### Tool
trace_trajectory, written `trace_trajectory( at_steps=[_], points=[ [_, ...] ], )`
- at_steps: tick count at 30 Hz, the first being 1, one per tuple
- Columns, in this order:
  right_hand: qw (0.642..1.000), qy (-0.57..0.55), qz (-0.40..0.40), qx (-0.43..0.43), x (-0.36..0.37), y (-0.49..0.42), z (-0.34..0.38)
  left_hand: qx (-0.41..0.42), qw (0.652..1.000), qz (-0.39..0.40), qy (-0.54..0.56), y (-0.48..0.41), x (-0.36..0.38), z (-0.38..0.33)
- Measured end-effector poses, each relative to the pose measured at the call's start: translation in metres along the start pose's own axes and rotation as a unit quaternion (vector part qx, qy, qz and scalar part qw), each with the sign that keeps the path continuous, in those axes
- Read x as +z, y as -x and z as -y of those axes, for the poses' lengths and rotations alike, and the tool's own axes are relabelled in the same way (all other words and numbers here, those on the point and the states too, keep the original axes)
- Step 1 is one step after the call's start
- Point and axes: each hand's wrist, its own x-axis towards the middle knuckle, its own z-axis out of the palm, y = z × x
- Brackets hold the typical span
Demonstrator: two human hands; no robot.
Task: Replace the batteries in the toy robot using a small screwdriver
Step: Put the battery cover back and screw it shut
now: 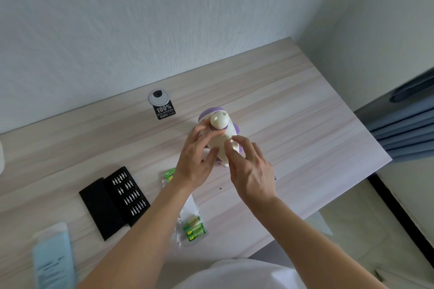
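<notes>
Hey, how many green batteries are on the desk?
3 green batteries show, side by side in clear wrap at the desk's front edge. Green packaging behind the left hand may hide more.

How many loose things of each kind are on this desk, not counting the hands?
Toy robot: 1
Screwdriver bit case: 1
Green battery packs: 2
Black label card: 1
Light blue flat item: 1
Total: 6

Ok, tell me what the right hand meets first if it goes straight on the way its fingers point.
The toy: the right hand aims its fingers at its cream body, seemingly almost touching, though depth is unclear.
</notes>
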Motion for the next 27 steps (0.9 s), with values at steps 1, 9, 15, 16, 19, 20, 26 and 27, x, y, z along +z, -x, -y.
trace_trajectory(
  at_steps=[1, 9, 15, 16, 19, 20, 26, 27],
  points=[
    [1.000, -0.004, -0.001, -0.004, 0.001, 0.001, 0.001, -0.015, 1.000, -0.010, -0.008, -0.001, 0.000, 0.000],
    [1.000, -0.015, -0.011, 0.005, 0.000, 0.000, -0.005, -0.024, 0.999, -0.040, -0.024, -0.008, 0.008, -0.006],
    [1.000, -0.018, -0.010, 0.005, 0.000, -0.001, -0.003, -0.023, 0.997, -0.070, -0.020, -0.009, 0.012, -0.007],
    [1.000, -0.018, -0.009, 0.002, 0.001, -0.001, -0.004, -0.022, 0.997, -0.069, -0.020, -0.009, 0.011, -0.008],
    [1.000, -0.020, -0.007, 0.003, 0.001, -0.001, -0.005, -0.022, 0.998, -0.064, -0.016, -0.010, 0.011, -0.008],
    [1.000, -0.021, -0.007, 0.006, 0.000, 0.000, -0.005, -0.025, 0.998, -0.063, -0.014, -0.010, 0.011, -0.008],
    [1.000, -0.012, 0.013, 0.002, -0.005, -0.003, -0.001, -0.066, 0.992, -0.089, 0.064, -0.009, 0.014, -0.011],
    [1.000, -0.013, 0.018, -0.002, -0.006, -0.004, -0.002, -0.078, 0.989, -0.095, 0.084, -0.009, 0.014, -0.013]
  ],
)
